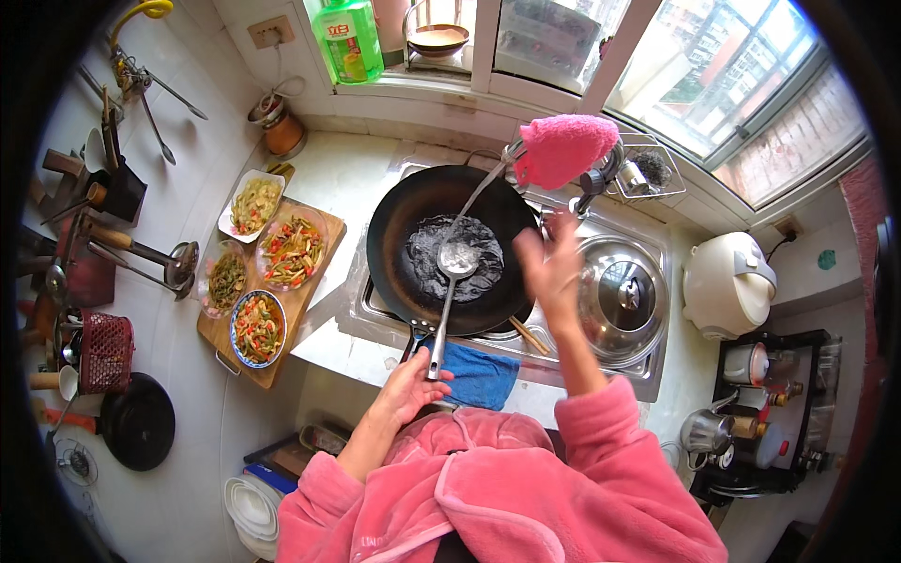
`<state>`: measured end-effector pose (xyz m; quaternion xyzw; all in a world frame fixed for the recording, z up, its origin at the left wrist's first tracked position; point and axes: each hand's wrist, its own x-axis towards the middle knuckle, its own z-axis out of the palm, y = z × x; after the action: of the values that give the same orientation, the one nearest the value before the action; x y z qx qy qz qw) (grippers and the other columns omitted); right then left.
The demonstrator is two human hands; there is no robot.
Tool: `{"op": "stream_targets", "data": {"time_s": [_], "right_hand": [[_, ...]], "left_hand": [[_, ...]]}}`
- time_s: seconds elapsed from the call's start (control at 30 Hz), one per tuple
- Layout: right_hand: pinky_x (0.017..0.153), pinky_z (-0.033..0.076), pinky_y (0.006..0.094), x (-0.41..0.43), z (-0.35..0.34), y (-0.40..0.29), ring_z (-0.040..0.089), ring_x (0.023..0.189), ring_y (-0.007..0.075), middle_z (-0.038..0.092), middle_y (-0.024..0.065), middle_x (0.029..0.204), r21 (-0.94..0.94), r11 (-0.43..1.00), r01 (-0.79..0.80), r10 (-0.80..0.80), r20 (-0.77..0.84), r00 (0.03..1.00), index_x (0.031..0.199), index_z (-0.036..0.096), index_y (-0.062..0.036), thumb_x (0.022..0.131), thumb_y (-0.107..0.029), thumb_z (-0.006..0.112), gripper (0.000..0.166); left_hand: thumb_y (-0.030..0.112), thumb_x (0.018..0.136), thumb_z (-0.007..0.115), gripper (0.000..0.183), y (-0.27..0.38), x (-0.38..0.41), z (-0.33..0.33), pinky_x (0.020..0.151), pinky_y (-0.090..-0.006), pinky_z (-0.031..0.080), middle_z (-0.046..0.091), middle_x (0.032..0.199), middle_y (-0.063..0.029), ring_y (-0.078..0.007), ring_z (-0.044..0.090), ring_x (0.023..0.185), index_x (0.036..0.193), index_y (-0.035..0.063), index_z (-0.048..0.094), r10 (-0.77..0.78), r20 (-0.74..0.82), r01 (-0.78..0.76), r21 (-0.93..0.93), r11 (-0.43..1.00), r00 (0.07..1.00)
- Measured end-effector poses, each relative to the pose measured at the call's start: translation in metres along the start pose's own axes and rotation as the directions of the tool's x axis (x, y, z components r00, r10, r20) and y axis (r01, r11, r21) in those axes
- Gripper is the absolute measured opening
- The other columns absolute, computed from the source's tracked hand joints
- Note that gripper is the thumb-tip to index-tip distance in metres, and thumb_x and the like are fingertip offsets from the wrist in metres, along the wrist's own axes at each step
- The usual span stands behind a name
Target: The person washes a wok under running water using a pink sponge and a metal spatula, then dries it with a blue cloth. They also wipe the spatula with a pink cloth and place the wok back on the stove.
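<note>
A black wok [387, 232] sits over the stove, and water from the faucet [595, 179] runs into it. A metal ladle [447, 310] rests in the wok with its bowl under the stream. My left hand [412, 383] is at the end of the ladle's handle and beside the wok's handle; whether it grips either is unclear. My right hand [552, 264], blurred and with its fingers apart, is raised between the wok and a round steel lid [637, 338], holding nothing visible. A pink cloth [566, 151] hangs over the faucet.
A wooden board [310, 281] at left bears several dishes of cooked vegetables. A blue cloth [482, 376] lies at the counter's front edge, near chopsticks [529, 334]. A white rice cooker [728, 285] stands at right. Utensils and a black pan [137, 422] hang on the left wall.
</note>
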<state>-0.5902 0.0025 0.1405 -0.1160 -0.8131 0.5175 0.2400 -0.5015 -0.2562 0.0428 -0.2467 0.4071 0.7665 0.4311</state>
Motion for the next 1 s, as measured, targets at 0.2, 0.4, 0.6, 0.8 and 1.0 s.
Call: {"op": "stream_targets", "data": {"time_s": [0.2,0.4,0.6,0.8,1.0], "right_hand": [[0.086,0.048,0.0305,0.092,-0.020,-0.009,0.062,0.093,0.0186,0.065,0.0117,0.107,0.402,0.916,-0.014,0.069,-0.124,0.990,0.117,0.054,0.0043,0.087,-0.019,0.068,0.041],[0.072,0.052,0.0265,0.104,-0.052,-0.037,0.064,0.084,0.0119,0.067,0.0046,0.098,0.708,0.705,0.026,-0.045,0.008,0.999,0.110,0.063,-0.0018,0.088,-0.013,0.064,0.024],[0.083,0.055,0.0419,0.067,-0.084,-0.035,0.061,0.107,0.0281,0.060,0.0169,0.118,0.544,0.572,0.614,-0.519,-0.339,0.784,0.122,0.053,-0.0012,0.079,-0.001,0.070,0.046],[0.072,0.051,0.0317,-0.009,-0.039,-0.009,0.059,0.090,0.0188,0.057,0.0103,0.108,0.877,0.385,-0.287,0.066,0.285,0.956,0.118,0.047,-0.0061,0.088,-0.015,0.057,0.033],[0.068,0.044,0.0216,-0.064,0.049,0.058,0.051,0.077,0.0057,0.057,0.0006,0.090,0.494,0.639,-0.590,0.141,0.678,0.721,0.104,0.052,-0.0064,0.092,-0.022,0.055,0.020]], "left_hand": [[0.047,0.098,0.045,0.043,0.008,0.012,-0.002,0.049,-0.0269,0.046,0.064,0.072,-0.0084,-0.0143,0.058,0.053,0.099,0.0065,0.059,0.073,-0.105,-0.063,0.095,0.993,0.992],[0.050,0.098,0.043,0.047,0.020,0.021,-0.002,0.049,-0.0275,0.047,0.063,0.070,-0.0080,-0.0143,0.058,0.053,0.095,0.0058,0.059,0.054,-0.104,-0.042,0.113,0.993,0.993],[0.048,0.096,0.043,0.048,0.032,0.028,0.004,0.057,-0.0351,0.053,0.064,0.076,-0.0144,-0.0265,0.065,0.063,0.082,0.0038,0.056,0.009,-0.132,-0.021,-0.086,0.996,0.991],[0.047,0.096,0.038,0.051,0.042,0.031,0.014,0.064,-0.0373,0.052,0.063,0.085,-0.0189,-0.0298,0.063,0.073,0.080,0.0024,0.056,-0.022,0.027,0.028,-0.241,0.970,0.999],[0.043,0.099,0.037,0.047,0.061,0.031,0.040,0.052,-0.0273,0.046,0.056,0.075,-0.0111,-0.0189,0.053,0.061,0.085,0.0016,0.054,-0.190,0.104,0.217,-0.440,0.871,0.976]]}}
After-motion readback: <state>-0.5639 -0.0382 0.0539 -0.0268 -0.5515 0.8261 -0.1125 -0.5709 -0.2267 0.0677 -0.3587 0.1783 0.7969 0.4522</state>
